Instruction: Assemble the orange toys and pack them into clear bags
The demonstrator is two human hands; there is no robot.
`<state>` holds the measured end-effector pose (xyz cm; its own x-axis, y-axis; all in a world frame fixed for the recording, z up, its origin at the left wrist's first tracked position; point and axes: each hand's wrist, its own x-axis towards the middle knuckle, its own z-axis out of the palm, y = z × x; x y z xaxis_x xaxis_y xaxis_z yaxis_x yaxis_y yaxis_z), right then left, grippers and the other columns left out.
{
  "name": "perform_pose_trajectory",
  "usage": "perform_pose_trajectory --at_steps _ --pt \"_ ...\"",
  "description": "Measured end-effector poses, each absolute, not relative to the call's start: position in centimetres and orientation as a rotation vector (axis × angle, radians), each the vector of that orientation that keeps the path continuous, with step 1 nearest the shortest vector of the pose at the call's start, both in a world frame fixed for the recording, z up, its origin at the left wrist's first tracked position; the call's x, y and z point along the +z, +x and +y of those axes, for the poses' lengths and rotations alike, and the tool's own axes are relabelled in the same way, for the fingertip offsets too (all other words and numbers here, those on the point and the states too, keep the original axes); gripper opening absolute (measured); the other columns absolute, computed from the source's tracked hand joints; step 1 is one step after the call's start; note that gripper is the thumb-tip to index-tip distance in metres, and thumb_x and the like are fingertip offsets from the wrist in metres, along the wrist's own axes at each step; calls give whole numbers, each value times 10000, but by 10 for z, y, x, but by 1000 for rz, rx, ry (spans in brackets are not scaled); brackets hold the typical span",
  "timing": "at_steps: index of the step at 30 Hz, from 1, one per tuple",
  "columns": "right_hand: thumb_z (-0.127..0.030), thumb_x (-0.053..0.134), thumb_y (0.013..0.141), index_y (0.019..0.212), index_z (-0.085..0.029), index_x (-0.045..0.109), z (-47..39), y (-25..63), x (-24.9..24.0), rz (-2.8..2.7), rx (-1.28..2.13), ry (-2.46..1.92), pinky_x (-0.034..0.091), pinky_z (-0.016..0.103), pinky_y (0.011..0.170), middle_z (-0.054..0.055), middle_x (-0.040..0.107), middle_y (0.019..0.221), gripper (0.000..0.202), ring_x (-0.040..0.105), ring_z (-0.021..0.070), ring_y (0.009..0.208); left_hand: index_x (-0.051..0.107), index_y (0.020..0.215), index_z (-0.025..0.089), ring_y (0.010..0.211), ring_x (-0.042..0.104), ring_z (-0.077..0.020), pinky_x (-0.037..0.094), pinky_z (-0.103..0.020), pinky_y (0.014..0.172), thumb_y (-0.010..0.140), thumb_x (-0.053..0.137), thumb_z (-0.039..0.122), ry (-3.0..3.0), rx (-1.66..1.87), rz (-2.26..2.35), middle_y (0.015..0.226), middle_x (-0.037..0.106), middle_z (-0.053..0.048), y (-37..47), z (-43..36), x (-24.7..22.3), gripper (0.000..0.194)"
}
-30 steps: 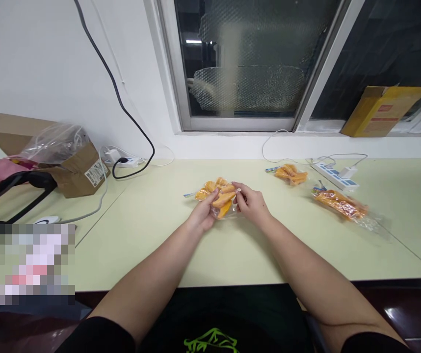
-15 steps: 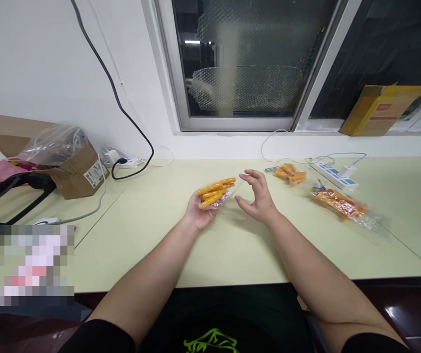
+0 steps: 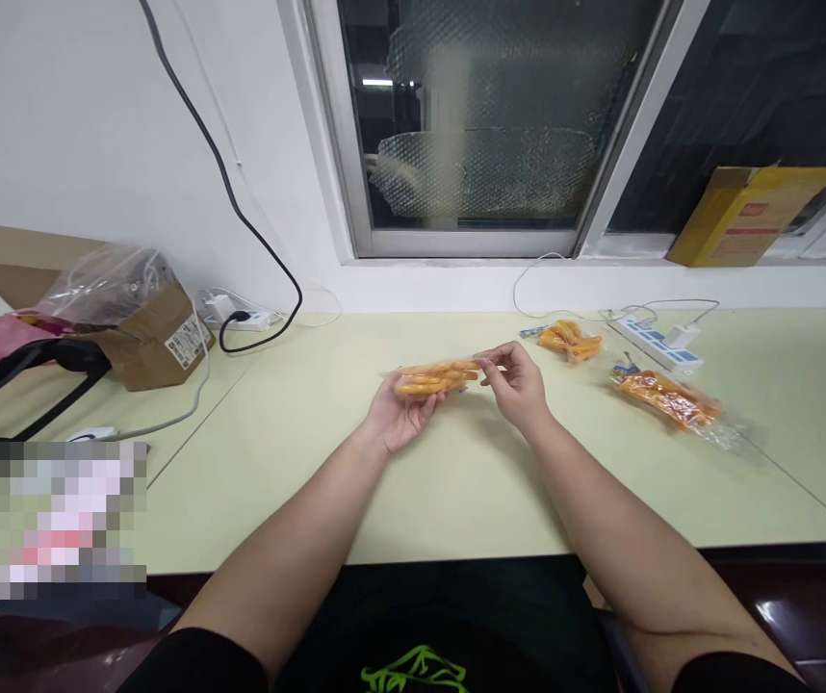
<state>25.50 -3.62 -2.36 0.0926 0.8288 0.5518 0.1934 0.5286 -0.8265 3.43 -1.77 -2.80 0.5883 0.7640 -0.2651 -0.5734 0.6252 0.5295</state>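
A clear plastic bag of orange sticks [image 3: 436, 378] is held above the pale table. My left hand [image 3: 400, 416] supports it from below and from the left, fingers curled round its underside. At the bag's right end, my right hand [image 3: 518, 387] pinches the plastic between thumb and fingers. What the sticks are made of I cannot tell. Two similar bags lie to the right of my hands: a smaller orange bag [image 3: 570, 342] towards the wall and a longer orange bag [image 3: 669, 397] nearer me, with loose clear plastic at its right end.
A white power strip [image 3: 655, 345] with plugs and cables lies at the back right. On the left are an opened cardboard box [image 3: 149, 337], a black cable [image 3: 240, 207] and a black frame-like object [image 3: 30, 395]. A yellow carton [image 3: 756, 217] leans against the window.
My right hand has closed from spread fingers onto the right end of the bag. The bag has turned to lie flatter and reaches further right. My left hand stays nearly in place.
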Motion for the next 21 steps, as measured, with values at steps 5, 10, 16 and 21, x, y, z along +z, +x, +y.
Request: perform_pose_trajectory --at_steps 5,10,16,21 --pt "-459 633 907 930 -228 537 -28 261 -28 -1310 477 -1012 545 317 692 37 662 875 251 649 183 816 470 1363 94 765 738 -256 625 -373 712 948 497 514 448 911 757 938 686 -161 39 -14 -37 591" --pt "-445 620 916 936 -238 499 -18 268 -30 -1227 445 -978 520 326 754 9 598 826 241 614 166 774 599 1139 247 608 654 -191 584 -381 677 855 635 406 776 1159 1003 720 546 10 42 -10 -46 328" --pt "-463 594 925 940 -238 489 -17 269 -31 -1264 446 -1039 499 300 730 10 563 855 249 577 163 796 713 1090 254 1219 533 -238 483 -328 982 743 631 163 1281 1335 836 1159 633 -50 44 -19 -38 368" --pt "-457 558 950 952 -243 473 -19 264 -36 -1388 525 -998 510 309 752 19 608 869 230 607 173 820 708 1125 250 1293 510 -271 451 -334 1030 724 801 208 1383 1297 835 1310 617 -81 51 -29 -40 413"
